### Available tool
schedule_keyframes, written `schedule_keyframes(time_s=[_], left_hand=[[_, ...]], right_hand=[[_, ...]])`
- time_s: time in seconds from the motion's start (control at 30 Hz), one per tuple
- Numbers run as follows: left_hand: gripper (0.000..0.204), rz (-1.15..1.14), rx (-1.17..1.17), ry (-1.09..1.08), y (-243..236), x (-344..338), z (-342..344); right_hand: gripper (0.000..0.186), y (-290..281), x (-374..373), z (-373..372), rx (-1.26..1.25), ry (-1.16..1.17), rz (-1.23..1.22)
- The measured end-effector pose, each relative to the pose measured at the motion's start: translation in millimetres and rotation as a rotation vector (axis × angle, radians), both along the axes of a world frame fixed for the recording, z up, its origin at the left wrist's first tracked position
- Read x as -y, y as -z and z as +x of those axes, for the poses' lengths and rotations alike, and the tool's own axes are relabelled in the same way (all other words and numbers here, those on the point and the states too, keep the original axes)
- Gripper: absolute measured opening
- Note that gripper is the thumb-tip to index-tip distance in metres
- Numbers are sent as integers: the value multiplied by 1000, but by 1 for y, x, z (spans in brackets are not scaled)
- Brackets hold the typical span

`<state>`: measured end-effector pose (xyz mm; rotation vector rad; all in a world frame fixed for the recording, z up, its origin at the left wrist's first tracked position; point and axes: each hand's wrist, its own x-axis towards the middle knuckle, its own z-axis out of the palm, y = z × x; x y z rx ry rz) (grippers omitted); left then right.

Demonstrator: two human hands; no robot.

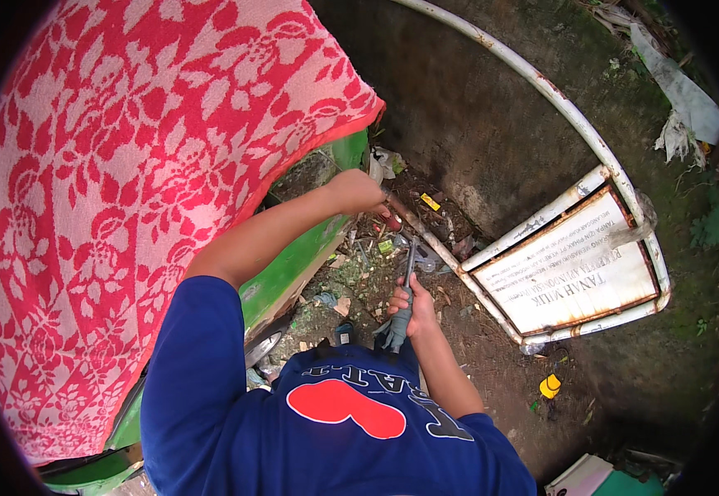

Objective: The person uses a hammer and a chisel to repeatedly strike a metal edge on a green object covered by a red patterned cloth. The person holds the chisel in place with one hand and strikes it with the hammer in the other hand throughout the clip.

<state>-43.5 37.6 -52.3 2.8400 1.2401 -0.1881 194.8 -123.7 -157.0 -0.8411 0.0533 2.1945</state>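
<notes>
My left hand [358,192] is closed at the upper end of a rusty white metal tube [426,234], part of the sign frame; its fingers are partly hidden from above. Just below that hand is a small reddish-brown thing I cannot make out. My right hand [420,310] grips a thin metal rod with grey cloth gathered around it, which looks like a folded umbrella [402,318]. Its bare metal shaft points up and away, close to the tube. The white sign board [570,269] sits inside the frame to the right, its print upside down to me.
A red and pink floral blanket [153,182] covers something green [285,269] at my left. Litter and scraps [339,289] lie on the dirt ground. A stained wall [450,107] rises ahead. A yellow scrap [549,385] lies to the right, below the sign.
</notes>
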Motion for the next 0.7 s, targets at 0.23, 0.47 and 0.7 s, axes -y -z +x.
schedule_keyframes(time_s=[0.23, 0.47, 0.7], left_hand=[[50, -11, -14, -28, -5, 1, 5], [31, -26, 122, -5, -31, 16, 6], [42, 114, 462, 171, -33, 37, -10]], right_hand=[[36, 6, -2, 9, -1, 68, -39], [34, 4, 6, 29, 154, 116, 33], [34, -5, 2, 42, 197, 135, 125]])
